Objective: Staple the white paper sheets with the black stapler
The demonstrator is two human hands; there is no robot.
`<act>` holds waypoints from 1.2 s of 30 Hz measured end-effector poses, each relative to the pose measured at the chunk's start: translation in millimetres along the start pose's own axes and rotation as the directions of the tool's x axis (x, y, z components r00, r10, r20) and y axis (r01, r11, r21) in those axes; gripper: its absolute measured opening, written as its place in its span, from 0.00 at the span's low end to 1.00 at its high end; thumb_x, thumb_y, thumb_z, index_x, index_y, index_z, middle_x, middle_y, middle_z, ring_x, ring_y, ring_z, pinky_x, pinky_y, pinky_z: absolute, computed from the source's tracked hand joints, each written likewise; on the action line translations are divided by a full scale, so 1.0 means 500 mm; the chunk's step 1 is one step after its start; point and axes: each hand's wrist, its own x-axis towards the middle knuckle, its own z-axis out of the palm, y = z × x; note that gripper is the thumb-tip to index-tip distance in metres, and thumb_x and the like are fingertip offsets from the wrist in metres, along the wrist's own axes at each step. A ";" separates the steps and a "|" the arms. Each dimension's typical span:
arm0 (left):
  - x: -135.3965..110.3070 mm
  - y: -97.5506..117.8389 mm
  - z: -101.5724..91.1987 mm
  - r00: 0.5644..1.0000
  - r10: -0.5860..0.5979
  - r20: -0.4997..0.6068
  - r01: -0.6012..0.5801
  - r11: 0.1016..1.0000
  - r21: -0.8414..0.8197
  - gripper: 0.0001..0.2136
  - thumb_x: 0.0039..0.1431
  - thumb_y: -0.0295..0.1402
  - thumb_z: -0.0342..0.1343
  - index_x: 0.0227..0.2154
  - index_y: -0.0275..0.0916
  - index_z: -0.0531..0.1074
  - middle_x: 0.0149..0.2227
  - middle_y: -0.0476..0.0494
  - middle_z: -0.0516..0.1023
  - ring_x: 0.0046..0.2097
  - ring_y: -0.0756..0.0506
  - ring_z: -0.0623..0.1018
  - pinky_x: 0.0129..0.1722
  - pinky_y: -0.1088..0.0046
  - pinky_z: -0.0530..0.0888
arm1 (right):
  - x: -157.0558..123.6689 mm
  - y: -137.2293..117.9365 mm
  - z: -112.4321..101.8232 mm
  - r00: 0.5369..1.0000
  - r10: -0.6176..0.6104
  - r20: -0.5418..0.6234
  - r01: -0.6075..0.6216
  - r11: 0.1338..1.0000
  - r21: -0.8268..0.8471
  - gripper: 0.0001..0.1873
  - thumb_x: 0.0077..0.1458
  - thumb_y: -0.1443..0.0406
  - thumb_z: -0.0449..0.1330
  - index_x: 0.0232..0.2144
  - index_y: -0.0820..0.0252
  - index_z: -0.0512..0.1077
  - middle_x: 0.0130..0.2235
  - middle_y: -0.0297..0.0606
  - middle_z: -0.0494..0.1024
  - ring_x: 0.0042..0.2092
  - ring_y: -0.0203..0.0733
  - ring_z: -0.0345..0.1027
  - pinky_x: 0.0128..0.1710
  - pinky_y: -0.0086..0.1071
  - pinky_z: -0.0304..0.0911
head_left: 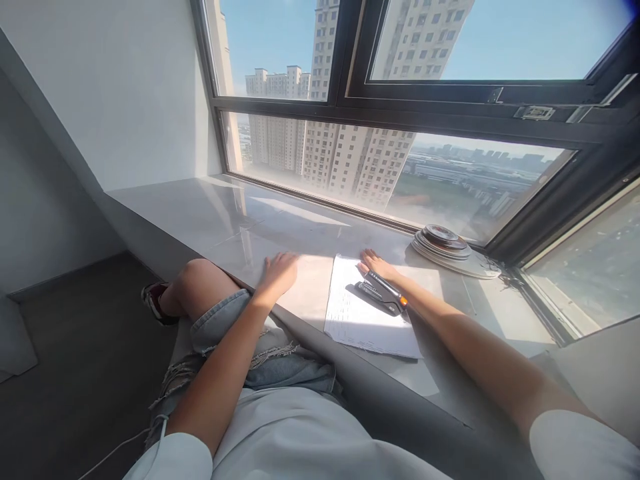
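Note:
My left hand (281, 273) rests on the window sill (310, 293), fingers stretched toward the window, to the left of a stack of printed paper (345, 313). Palm down, my right hand (377, 263) lies at the far right edge of that paper with its fingers extended. On top of the paper sits a black stapler (385, 290) with an orange patch at its near end, just on the near side of my right hand. Nothing shows in either hand.
At the right back of the sill is a pile of round, plate-like discs (443, 243) with thin wires beside it. A dark-framed window (400, 120) runs along the back. The sill's front edge borders my legs, and a white cable (120, 445) hangs at lower left.

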 end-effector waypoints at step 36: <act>-0.046 -0.025 -0.037 0.997 0.080 0.000 -0.080 0.995 -0.056 0.23 0.75 0.39 0.37 0.68 0.51 0.62 0.71 0.43 0.63 0.73 0.36 0.59 0.71 0.41 0.52 | 0.119 -0.109 0.001 0.989 0.083 0.126 -0.097 0.990 0.104 0.41 0.71 0.53 0.42 0.74 0.76 0.45 0.76 0.57 0.42 0.77 0.58 0.33 0.74 0.57 0.32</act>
